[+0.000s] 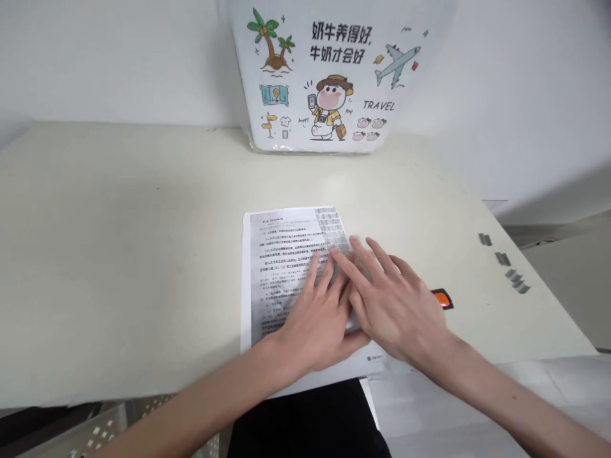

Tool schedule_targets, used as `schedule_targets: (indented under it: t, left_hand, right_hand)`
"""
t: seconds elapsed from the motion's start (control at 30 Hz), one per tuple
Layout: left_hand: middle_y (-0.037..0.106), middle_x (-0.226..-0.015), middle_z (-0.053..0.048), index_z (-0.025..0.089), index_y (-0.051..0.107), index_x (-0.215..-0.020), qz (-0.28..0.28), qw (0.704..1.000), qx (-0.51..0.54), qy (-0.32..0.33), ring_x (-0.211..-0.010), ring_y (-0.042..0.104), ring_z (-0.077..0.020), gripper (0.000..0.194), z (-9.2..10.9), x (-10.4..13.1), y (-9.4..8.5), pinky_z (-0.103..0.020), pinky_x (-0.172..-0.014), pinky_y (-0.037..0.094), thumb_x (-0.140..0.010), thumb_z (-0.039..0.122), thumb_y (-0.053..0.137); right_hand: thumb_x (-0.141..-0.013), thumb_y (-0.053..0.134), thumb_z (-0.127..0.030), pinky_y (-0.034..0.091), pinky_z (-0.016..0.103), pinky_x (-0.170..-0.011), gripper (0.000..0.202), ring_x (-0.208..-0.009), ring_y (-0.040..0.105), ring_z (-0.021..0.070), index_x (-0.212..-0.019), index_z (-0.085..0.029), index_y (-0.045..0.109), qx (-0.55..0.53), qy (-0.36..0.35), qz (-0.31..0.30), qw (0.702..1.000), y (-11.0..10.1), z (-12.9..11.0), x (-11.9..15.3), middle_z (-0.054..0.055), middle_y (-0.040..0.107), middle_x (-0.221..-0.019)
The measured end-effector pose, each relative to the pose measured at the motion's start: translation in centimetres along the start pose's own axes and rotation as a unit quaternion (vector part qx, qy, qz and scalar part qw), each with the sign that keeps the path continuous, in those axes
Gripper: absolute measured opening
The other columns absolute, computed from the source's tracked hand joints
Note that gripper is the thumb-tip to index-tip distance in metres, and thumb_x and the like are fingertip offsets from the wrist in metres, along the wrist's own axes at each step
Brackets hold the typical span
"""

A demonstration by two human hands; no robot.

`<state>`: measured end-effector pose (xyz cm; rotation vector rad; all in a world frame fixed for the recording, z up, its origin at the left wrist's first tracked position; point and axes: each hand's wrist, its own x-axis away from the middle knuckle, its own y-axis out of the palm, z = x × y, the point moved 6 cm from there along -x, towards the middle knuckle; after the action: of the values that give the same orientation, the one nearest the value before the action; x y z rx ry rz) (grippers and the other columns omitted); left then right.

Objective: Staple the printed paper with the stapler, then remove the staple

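Observation:
A printed sheet of paper (286, 254) lies on the table in front of me. Small grey barcode-like labels (329, 222) form a column along its upper right edge. My left hand (317, 315) rests on the sheet with its fingers stretched out, just below those labels. Beside it, my right hand (394, 296) reaches in from the right, fingers extended, and its index fingertip meets the left hand's fingers. Whatever lies under the fingertips is hidden. An orange and black object (443, 299) shows partly from behind the right hand; its kind is unclear.
Several small grey strips (503, 259) lie near the right edge of the pale table (119, 267). At the back, a white bag-like item with a cartoon cow (319, 76) stands against the wall. The table's front edge runs just below my hands.

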<state>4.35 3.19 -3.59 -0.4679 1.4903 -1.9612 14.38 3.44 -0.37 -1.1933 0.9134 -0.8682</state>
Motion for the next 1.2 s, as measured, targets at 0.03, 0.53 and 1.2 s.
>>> schedule_targets:
  t: [0.03,0.53,1.2]
  left_hand:
    - [0.022,-0.176,-0.014,0.011,0.030,-0.167,-0.001,1.000,-0.001,-0.001,-0.164,0.002,-0.0380,0.081,0.0,0.0,0.0,-0.062,-0.132,-0.001,-0.106,0.062,0.041]
    - [0.012,-0.178,-0.009,0.017,0.016,-0.171,-0.015,1.000,-0.004,0.002,-0.164,-0.006,-0.0315,0.088,-1.1,1.4,-0.8,-0.056,-0.134,0.002,-0.105,0.072,0.037]
    - [0.022,-0.177,-0.006,0.026,0.021,-0.171,0.049,0.985,-0.063,-0.156,-0.163,0.019,-0.0321,0.079,-13.7,12.6,-7.1,-0.058,-0.132,0.021,-0.106,0.066,0.038]
  right_hand:
    - [-0.101,0.045,-0.022,0.050,0.058,-0.112,0.065,-0.155,0.040,0.0382,-0.166,-0.023,0.036,-0.005,-0.002,0.002,1.000,0.0,-0.1,0.0,0.014,0.038,-0.170]
    - [-0.112,0.037,-0.044,0.053,0.051,-0.110,0.055,-0.137,0.061,0.0307,-0.164,-0.025,0.035,-0.209,-0.050,0.083,0.973,-2.5,3.1,4.3,0.012,0.061,-0.152]
    - [-0.106,0.050,-0.045,0.062,0.042,-0.086,0.036,-0.111,0.071,0.0285,-0.136,-0.028,0.061,-0.283,0.100,0.098,0.949,1.2,9.7,6.4,0.010,0.072,-0.128]
